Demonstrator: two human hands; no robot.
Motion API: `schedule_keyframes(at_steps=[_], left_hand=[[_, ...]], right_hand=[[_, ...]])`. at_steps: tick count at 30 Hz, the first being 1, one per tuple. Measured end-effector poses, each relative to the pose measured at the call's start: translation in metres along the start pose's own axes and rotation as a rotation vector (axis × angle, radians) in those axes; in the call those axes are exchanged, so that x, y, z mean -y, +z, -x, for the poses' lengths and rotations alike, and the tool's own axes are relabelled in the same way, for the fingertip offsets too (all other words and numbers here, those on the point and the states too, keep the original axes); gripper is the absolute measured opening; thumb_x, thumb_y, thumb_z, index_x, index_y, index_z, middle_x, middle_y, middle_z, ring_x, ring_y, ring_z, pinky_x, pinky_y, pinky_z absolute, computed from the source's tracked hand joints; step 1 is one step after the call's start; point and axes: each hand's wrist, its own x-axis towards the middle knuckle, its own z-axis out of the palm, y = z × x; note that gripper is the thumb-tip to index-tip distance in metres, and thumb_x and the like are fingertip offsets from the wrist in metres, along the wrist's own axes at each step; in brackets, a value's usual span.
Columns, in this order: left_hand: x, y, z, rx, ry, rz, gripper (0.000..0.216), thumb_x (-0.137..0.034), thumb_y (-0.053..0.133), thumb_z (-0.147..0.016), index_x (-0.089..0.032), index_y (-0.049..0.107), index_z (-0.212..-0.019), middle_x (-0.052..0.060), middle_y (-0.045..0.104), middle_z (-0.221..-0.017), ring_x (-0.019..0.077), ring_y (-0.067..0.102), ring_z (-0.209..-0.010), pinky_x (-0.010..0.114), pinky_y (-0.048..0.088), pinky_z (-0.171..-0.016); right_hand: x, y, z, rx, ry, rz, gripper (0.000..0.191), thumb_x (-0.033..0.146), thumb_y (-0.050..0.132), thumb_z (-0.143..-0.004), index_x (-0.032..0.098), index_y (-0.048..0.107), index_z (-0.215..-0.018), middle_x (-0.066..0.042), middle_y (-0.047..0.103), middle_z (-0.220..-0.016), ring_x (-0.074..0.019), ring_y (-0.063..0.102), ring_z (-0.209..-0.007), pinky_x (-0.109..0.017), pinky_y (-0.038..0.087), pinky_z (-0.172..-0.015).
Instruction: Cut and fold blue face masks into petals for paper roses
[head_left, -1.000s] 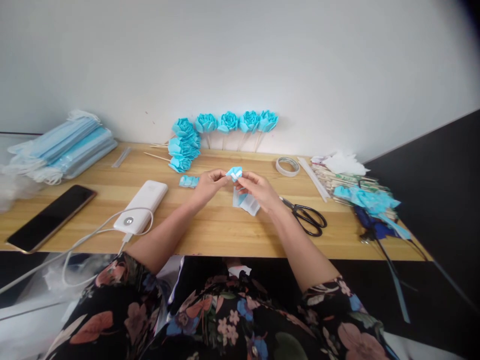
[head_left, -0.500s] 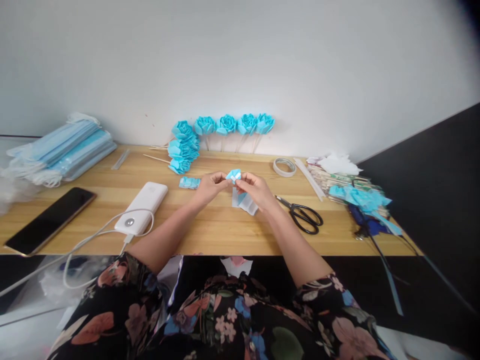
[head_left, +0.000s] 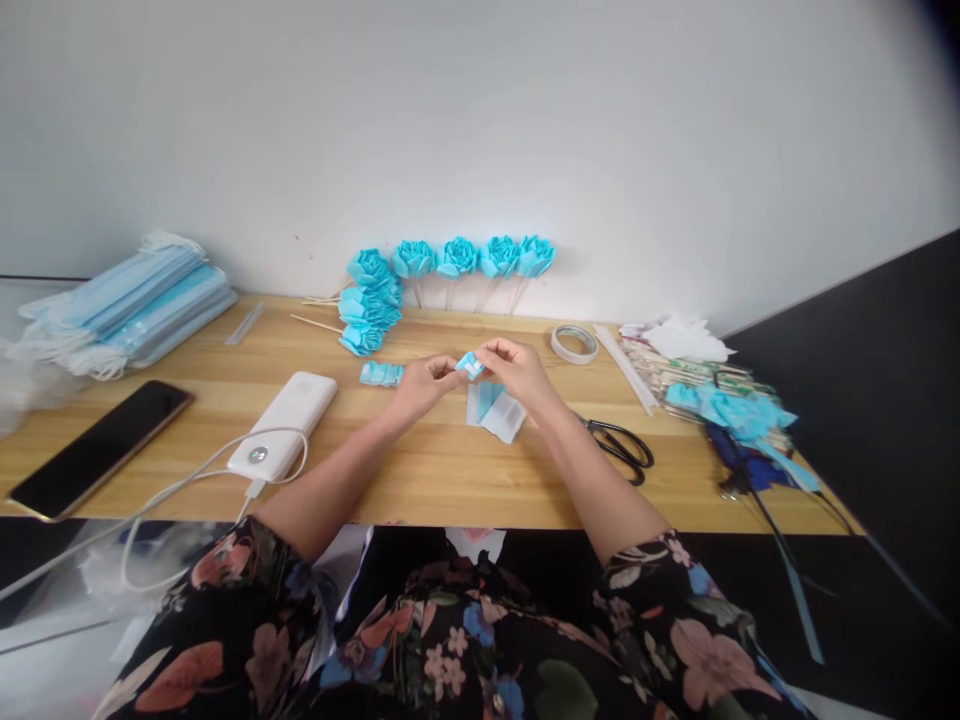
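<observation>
Both of my hands meet over the middle of the wooden table [head_left: 420, 470]. My left hand [head_left: 424, 381] and my right hand [head_left: 516, 368] each pinch a small folded blue piece [head_left: 470, 365] between fingertips. Just under my right hand lie cut blue and white strips [head_left: 496, 410] flat on the table. Another small folded blue piece [head_left: 379, 374] rests left of my left hand.
Finished blue flowers on sticks [head_left: 442, 262] lean against the wall. A stack of face masks [head_left: 127, 312], a phone [head_left: 94, 446] and a white power bank [head_left: 285, 422] with cable lie left. Tape roll [head_left: 574, 344], scissors [head_left: 619, 448] and blue scraps [head_left: 731, 412] lie right.
My hands have turned the folded piece slightly and moved a little lower toward the table; my right fingers now curl over its top. The strips underneath show more.
</observation>
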Motion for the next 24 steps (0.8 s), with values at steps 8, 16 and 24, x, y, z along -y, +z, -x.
schedule_keyframes(at_steps=[8,16,24], left_hand=[[0.001,0.001,0.001,-0.016,0.007,-0.029,0.037,-0.052,0.071,-0.072,-0.016,0.063,-0.07,-0.004,0.053,-0.062,0.0092,0.041,-0.059,0.025,0.033,-0.059],[-0.012,-0.011,0.001,-0.145,0.244,-0.423,0.028,-0.041,0.064,-0.085,-0.016,0.077,-0.091,0.006,0.074,-0.084,0.0172,0.058,-0.073,0.028,0.041,-0.07],[-0.091,0.033,0.13,0.587,0.443,-0.666,0.028,-0.027,0.048,-0.099,-0.022,0.071,-0.083,0.005,0.069,-0.075,0.0185,0.059,-0.068,0.03,0.037,-0.066]], right_hand=[[-0.011,-0.009,0.0,0.092,0.021,-0.064,0.046,0.065,0.073,-0.074,0.021,0.072,-0.086,-0.001,0.07,-0.077,-0.0156,0.063,-0.071,-0.03,0.053,-0.072],[-0.018,-0.004,0.003,-0.056,-0.106,0.069,0.028,0.049,0.068,-0.08,0.022,0.064,-0.08,0.002,0.063,-0.069,-0.0145,0.058,-0.065,-0.029,0.049,-0.069],[-0.023,-0.004,0.006,-0.086,-0.257,0.376,0.022,0.044,0.057,-0.089,0.022,0.061,-0.087,-0.001,0.069,-0.077,-0.0176,0.062,-0.074,-0.03,0.048,-0.074]])
